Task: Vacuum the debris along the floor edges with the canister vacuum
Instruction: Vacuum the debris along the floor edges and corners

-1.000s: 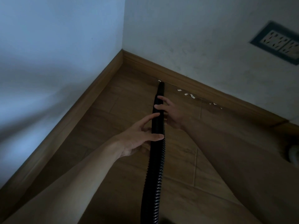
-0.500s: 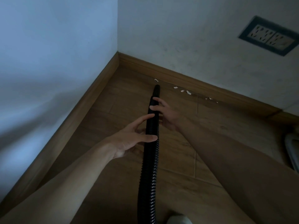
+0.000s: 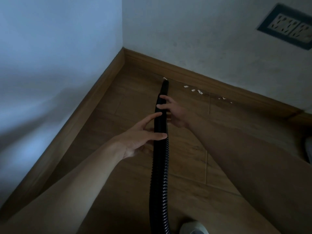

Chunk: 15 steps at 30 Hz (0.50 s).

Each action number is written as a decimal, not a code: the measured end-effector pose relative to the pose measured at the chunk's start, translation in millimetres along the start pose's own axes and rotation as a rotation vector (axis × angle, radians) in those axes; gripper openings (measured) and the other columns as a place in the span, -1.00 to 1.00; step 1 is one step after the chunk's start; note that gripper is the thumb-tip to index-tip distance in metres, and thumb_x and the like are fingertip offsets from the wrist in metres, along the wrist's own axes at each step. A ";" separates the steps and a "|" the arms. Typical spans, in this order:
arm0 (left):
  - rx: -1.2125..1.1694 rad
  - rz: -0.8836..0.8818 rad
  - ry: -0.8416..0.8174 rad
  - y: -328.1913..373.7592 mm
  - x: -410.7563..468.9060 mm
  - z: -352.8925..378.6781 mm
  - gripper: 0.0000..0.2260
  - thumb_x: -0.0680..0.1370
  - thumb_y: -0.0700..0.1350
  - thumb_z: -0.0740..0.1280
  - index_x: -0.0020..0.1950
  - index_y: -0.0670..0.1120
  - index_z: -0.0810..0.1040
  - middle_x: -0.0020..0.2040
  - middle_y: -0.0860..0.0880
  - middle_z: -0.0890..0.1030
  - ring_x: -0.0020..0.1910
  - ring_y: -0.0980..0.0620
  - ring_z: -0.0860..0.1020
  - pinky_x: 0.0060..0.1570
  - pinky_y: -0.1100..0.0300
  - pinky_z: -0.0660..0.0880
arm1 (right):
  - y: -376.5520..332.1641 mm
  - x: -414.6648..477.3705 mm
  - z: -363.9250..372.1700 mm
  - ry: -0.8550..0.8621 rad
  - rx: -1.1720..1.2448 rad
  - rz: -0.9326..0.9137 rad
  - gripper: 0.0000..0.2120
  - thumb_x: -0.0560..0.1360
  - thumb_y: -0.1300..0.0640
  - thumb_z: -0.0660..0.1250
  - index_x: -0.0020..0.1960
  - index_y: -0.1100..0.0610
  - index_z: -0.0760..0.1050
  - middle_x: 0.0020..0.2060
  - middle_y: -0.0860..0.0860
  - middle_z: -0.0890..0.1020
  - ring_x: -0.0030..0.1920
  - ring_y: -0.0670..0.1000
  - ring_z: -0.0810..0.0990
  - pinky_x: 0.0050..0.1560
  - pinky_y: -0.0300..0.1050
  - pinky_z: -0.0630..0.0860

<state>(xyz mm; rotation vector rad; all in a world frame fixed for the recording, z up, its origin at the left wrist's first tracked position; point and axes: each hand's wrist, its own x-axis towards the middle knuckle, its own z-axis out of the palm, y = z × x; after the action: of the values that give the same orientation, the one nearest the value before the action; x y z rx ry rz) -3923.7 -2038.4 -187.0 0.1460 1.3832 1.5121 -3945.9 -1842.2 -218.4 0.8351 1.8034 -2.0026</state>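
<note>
Head view: right hand (image 3: 174, 113) curled round hose (image 3: 159, 166) near tip; left hand (image 3: 141, 135) grip loose, thumb across hose.

A black ribbed hose (image 3: 159, 166) is held in both hands: the right hand (image 3: 176, 114) is curled round it near its tip, the left hand (image 3: 141, 135) just below. White scraps (image 3: 199, 92) are scattered right of the tip.
</note>
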 end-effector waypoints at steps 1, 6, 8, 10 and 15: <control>-0.001 0.000 0.011 0.3 1.0 0.9 -0.40 0.47 -0.24 0.46 0.37 0.28 0.43 0.09 -0.06 0.68 0.00 -0.07 0.67 -0.22 0.07 0.61 | -0.9 0.2 0.2 0.002 -0.012 0.005 -0.47 0.53 0.21 0.37 0.44 -0.10 0.35 0.17 0.03 0.50 0.09 0.08 0.52 -0.05 -0.03 0.50; 0.002 -0.012 0.022 -1.6 6.6 1.9 -0.40 0.47 -0.25 0.46 0.38 0.28 0.44 0.02 0.00 0.71 -0.03 -0.05 0.69 -0.07 -0.02 0.61 | 0.2 5.0 -3.5 0.004 -0.034 0.030 -0.49 0.54 0.23 0.36 0.42 -0.09 0.35 0.10 0.01 0.52 0.02 0.05 0.54 -0.12 -0.03 0.50; -0.008 -0.020 0.032 -1.2 8.4 4.0 -0.40 0.47 -0.25 0.46 0.38 0.28 0.43 0.00 0.01 0.72 -0.03 -0.05 0.69 -0.12 0.03 0.60 | -0.5 6.7 -4.8 -0.002 -0.033 0.033 -0.49 0.54 0.24 0.36 0.42 -0.09 0.35 0.10 0.00 0.53 0.01 0.04 0.55 -0.15 -0.04 0.50; -0.014 -0.020 0.043 -0.8 10.2 6.5 -0.40 0.48 -0.25 0.45 0.37 0.28 0.44 0.03 0.00 0.70 -0.02 -0.05 0.68 -0.18 0.06 0.62 | -1.5 9.5 -6.5 -0.005 -0.038 0.030 -0.48 0.54 0.24 0.36 0.42 -0.09 0.35 0.11 0.01 0.53 0.01 0.04 0.55 -0.15 -0.04 0.50; -0.036 -0.014 0.068 -0.9 13.8 8.8 -0.41 0.48 -0.26 0.46 0.35 0.29 0.46 0.10 -0.06 0.67 -0.01 -0.06 0.68 0.04 -0.12 0.59 | -2.2 15.7 -8.3 -0.013 -0.049 0.018 -0.47 0.52 0.23 0.38 0.41 -0.10 0.36 0.17 0.02 0.51 0.08 0.07 0.55 -0.05 0.01 0.53</control>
<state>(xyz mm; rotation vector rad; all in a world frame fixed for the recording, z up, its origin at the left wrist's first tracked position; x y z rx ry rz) -3923.6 -2022.8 -192.0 0.0633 1.4066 1.5421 -3957.7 -1831.4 -226.5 0.8183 1.8241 -1.9399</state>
